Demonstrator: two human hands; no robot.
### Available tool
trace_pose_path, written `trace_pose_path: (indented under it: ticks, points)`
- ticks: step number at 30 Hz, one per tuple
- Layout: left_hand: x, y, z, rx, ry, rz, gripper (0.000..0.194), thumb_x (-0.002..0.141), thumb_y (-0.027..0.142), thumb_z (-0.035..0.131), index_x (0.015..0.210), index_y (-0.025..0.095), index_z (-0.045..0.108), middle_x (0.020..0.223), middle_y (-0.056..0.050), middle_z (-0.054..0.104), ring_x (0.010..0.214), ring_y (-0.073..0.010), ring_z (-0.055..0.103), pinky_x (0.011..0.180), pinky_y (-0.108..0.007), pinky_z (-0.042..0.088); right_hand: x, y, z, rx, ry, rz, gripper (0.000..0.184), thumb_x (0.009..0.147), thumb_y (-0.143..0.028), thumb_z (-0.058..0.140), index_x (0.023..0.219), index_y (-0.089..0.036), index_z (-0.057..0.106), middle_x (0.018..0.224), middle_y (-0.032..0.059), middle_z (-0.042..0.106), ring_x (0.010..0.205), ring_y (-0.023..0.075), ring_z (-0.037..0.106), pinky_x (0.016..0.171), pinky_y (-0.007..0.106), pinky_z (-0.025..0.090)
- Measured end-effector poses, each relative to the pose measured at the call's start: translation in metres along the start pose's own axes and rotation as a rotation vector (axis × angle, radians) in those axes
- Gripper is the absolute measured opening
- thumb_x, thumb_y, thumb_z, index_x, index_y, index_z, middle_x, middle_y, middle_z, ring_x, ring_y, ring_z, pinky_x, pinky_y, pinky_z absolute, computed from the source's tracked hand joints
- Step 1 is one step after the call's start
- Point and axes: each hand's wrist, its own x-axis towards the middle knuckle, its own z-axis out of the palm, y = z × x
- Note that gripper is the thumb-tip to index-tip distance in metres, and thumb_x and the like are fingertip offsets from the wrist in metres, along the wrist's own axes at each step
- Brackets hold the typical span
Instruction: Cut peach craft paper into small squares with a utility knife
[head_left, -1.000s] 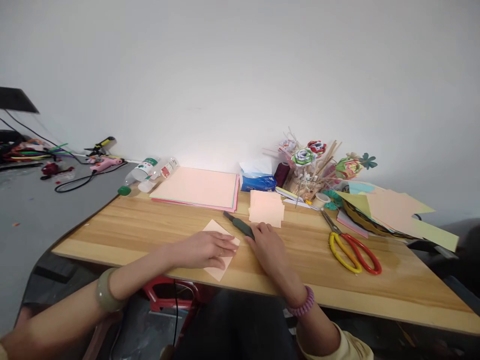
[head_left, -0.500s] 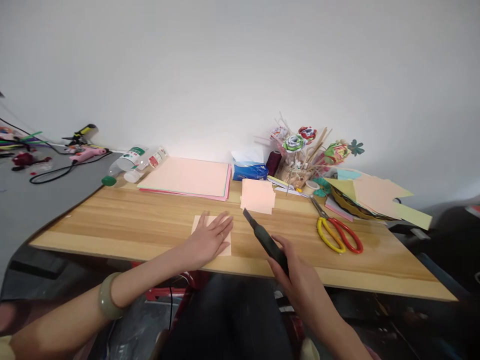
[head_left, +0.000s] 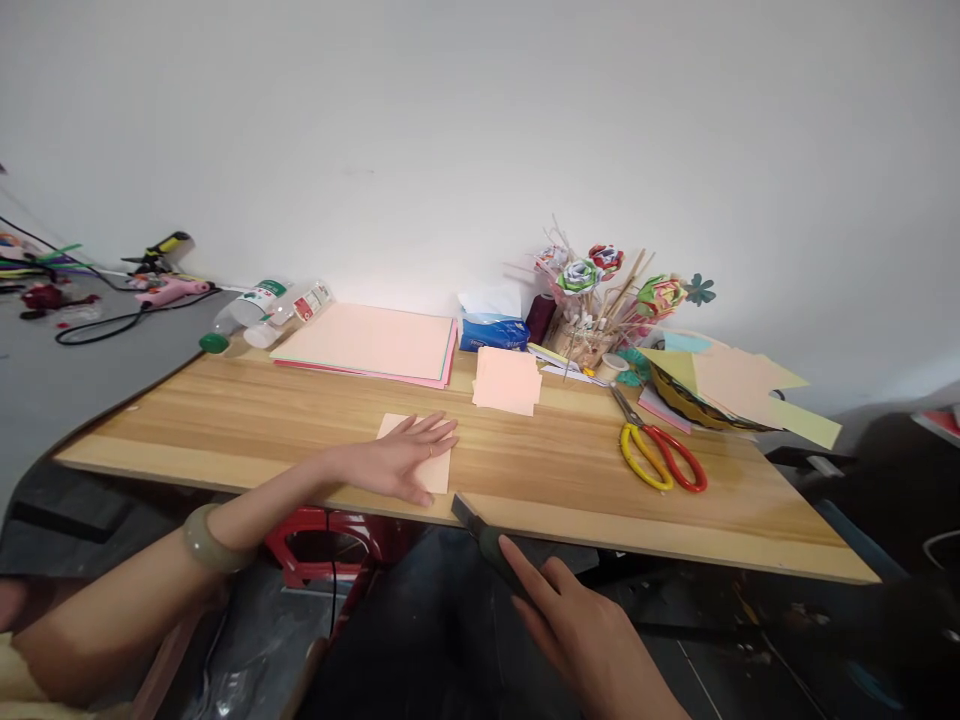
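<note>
My left hand (head_left: 401, 458) lies flat with fingers spread on a small pale pink sheet of paper (head_left: 441, 476) near the table's front edge. A bangle circles that wrist. My right hand (head_left: 559, 605) is wrapped around the dark handle of a utility knife (head_left: 495, 543). Its blade points up and left, close to the sheet's near right corner at the table edge. Beyond the hands lies a stack of small pink paper squares (head_left: 507, 380). Scissors (head_left: 660, 452) with one yellow and one red handle rest to the right.
Large coloured sheets (head_left: 364, 340) are stacked at the back left, beside plastic bottles (head_left: 259, 305). A blue tissue pack (head_left: 493, 333) and a jar of sticks and paper flowers (head_left: 589, 343) stand along the wall. Paper-filled basket (head_left: 679, 398) sits right; a pink glue gun (head_left: 172, 291) lies far left.
My right hand has lowered the knife toward me and left, bringing its blade to the table's front edge. My left hand stays on the sheet, its fingers spread wider. The view has shifted slightly.
</note>
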Motion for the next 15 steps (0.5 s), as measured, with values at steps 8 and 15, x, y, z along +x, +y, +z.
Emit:
trace_pose_path:
  ticks: [8,15]
  points:
    - [-0.0005,-0.0092,-0.0044,-0.038,0.011,0.050,0.077,0.082,0.044,0.059,0.144,0.026,0.017,0.150,-0.011,0.009,0.138,-0.0292,0.001,0.107,-0.055,0.011,0.0100,-0.0043,-0.0008,-0.103,-0.006,-0.052,0.046,0.096,-0.025,0.014,0.127,-0.017,0.047,0.068,-0.0009,0.054,0.037,0.0122,0.054,0.034,0.024,0.040]
    - [-0.0001,-0.0082,-0.0066,-0.054,0.009,0.042,0.074,0.081,0.039,0.060,0.143,0.023,0.022,0.149,-0.012,0.010,0.138,-0.0288,0.001,0.107,-0.055,0.012,0.0099,-0.0065,-0.0010,-0.138,-0.030,-0.051,0.045,0.095,-0.021,0.015,0.129,-0.018,0.044,0.070,-0.0003,0.053,0.038,0.0130,0.054,0.035,0.025,0.043]
